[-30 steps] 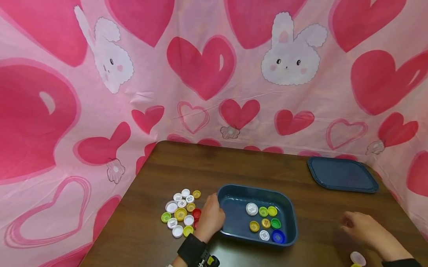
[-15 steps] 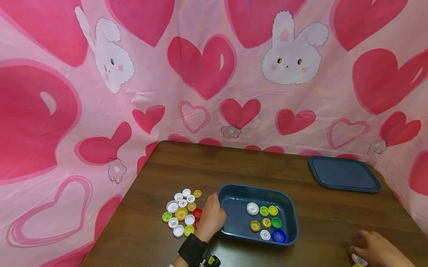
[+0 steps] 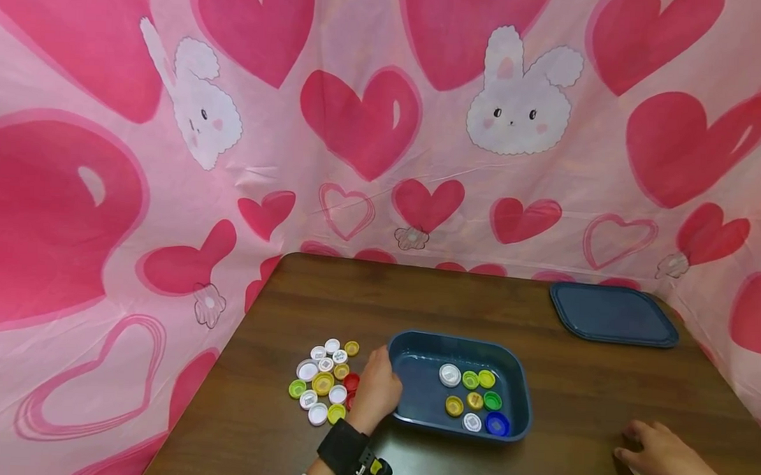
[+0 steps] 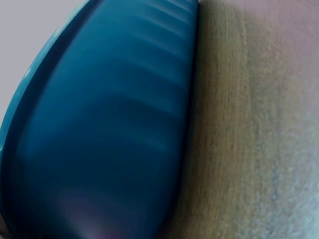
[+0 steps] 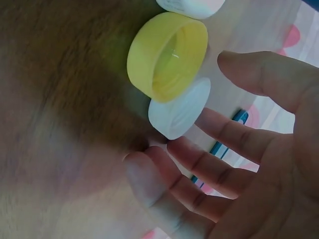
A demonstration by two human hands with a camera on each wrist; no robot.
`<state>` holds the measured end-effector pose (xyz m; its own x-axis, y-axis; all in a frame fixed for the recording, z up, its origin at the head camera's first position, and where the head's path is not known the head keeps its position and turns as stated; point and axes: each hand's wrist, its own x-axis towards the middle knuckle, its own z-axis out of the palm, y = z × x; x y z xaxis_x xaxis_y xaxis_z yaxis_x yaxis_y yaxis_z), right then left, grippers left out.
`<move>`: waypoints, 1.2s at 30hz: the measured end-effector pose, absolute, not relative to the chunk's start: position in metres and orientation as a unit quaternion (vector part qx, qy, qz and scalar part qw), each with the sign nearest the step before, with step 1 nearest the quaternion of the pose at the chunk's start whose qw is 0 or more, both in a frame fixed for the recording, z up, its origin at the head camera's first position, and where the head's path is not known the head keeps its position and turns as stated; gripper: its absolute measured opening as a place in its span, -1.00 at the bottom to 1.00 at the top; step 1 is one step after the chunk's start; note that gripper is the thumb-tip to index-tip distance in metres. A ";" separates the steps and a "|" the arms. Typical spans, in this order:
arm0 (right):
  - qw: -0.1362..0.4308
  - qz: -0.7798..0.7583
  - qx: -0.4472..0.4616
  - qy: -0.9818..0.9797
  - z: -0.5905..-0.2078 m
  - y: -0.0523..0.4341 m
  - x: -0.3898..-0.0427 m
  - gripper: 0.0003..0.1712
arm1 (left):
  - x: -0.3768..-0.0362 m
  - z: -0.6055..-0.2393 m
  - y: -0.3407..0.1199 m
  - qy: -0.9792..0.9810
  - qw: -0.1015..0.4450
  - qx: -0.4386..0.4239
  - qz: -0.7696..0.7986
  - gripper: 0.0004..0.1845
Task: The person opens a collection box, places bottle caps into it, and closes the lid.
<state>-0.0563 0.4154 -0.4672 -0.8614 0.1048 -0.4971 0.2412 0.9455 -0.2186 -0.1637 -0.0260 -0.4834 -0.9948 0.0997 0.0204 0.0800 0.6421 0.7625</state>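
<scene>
My left hand [image 3: 378,390] grips the left end of a dark blue plastic dish [image 3: 415,404]. In the left wrist view the dish's outer wall [image 4: 109,114] fills much of the picture. Several bottle caps lie inside the dish, among them a blue cap [image 3: 497,424] and a green cap [image 3: 492,400]. Near the table's right front, my right hand [image 3: 665,453] has its fingers spread at a white cap [image 5: 177,112]. Its fingertips reach that cap's edge, while the thumb stands apart. A yellow cap [image 5: 144,62] touches the white one, with another white cap [image 5: 194,6] beyond.
A loose group of white, yellow, green and red caps [image 3: 322,384] lies left of my left hand. At the back right of the wooden table [image 3: 416,291] is a dark blue lid [image 3: 613,314]. A pink heart-print cloth [image 3: 440,142] hangs behind.
My right hand has come down toward the near right caps and now covers the white one in the head view. My left hand and the dish hold their place.
</scene>
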 end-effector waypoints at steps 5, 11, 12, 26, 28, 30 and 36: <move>0.251 -0.150 0.099 0.951 -0.471 0.416 -0.056 -0.45 | -0.162 -0.484 -0.027 0.906 -0.006 0.065 0.419 -0.51; 0.204 -0.138 0.057 0.967 -0.471 0.412 -0.053 -0.84 | -0.162 -0.484 -0.027 0.905 -0.001 0.064 0.420 -0.51; 0.195 -0.135 0.050 0.970 -0.469 0.411 -0.052 -0.86 | -0.162 -0.484 -0.027 0.906 0.000 0.064 0.419 -0.51; 0.094 -0.098 -0.016 0.991 -0.427 0.382 -0.084 -0.85 | -0.162 -0.482 -0.026 0.902 0.022 0.042 0.430 -0.48; 0.077 -0.097 -0.029 0.992 -0.420 0.369 -0.092 -0.83 | -0.162 -0.482 -0.026 0.902 0.024 0.041 0.429 -0.48; 0.057 -0.097 -0.047 0.993 -0.413 0.355 -0.101 -0.82 | -0.162 -0.482 -0.026 0.902 0.026 0.038 0.429 -0.48; 0.016 -0.116 -0.098 0.988 -0.398 0.303 -0.120 -0.82 | -0.162 -0.481 -0.026 0.902 0.024 0.036 0.430 -0.48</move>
<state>-0.1200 0.3034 -0.3983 -0.9805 -0.1965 -0.0087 -0.1892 0.9543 -0.2315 -0.1622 -0.0259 -0.4814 -0.9962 0.0860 -0.0128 0.0443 0.6280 0.7769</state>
